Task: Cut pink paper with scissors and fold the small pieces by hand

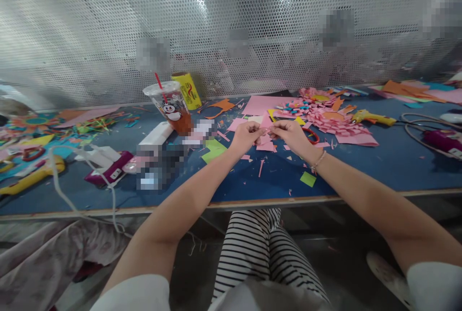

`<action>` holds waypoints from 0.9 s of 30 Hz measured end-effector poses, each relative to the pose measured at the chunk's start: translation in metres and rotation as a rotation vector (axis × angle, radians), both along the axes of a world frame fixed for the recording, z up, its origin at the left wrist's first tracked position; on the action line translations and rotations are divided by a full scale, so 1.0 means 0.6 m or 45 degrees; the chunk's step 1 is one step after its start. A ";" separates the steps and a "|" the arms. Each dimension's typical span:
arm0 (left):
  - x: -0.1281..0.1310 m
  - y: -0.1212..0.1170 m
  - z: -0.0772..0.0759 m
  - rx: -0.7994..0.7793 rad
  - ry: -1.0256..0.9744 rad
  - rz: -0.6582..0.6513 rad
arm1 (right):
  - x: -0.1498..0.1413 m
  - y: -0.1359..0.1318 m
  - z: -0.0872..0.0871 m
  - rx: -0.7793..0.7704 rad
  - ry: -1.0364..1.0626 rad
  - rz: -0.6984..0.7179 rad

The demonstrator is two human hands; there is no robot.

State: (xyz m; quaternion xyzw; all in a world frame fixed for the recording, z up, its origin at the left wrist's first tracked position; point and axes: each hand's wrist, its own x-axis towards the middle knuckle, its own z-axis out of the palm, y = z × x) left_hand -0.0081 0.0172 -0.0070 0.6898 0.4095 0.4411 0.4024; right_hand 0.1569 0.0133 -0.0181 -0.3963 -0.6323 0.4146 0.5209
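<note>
Head view: a lidded plastic cup [173,109] with a red straw stands on the blue table [231,188], printed with a white snowman-like figure; any words on it are too small to read. Just behind it, to the right, a yellow packet [189,90] bears red and dark marks that cannot be made out as letters. Behind the cup, a perforated metal panel [216,17] rises along the far side of the table. The near edge [277,200] runs in front of the cup, and the roomiest stretch of blue surface, carrying only small scraps and a lime green square [308,179], lies along it to the cup's right. Also right of the cup, the left hand [249,135] and right hand [287,130] face each other, fingertips pinched closed on a small pink paper piece [266,127] between them, partly covered by the fingers. Farther right of the cup, past the hands, lie fringed pink paper flowers [337,121] and a yellow glue gun [377,117]. Lime green paper [214,150] lies nearer, between the cup and the left hand.
</note>
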 end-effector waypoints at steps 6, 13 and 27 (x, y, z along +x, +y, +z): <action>0.001 0.000 0.001 0.277 0.205 0.163 | -0.001 0.000 -0.002 -0.054 -0.035 0.041; 0.004 0.002 -0.003 0.098 -0.255 0.126 | -0.007 -0.001 -0.005 -0.116 -0.031 0.144; 0.000 0.002 0.000 0.090 -0.357 0.267 | -0.006 -0.001 -0.008 -0.077 -0.064 0.180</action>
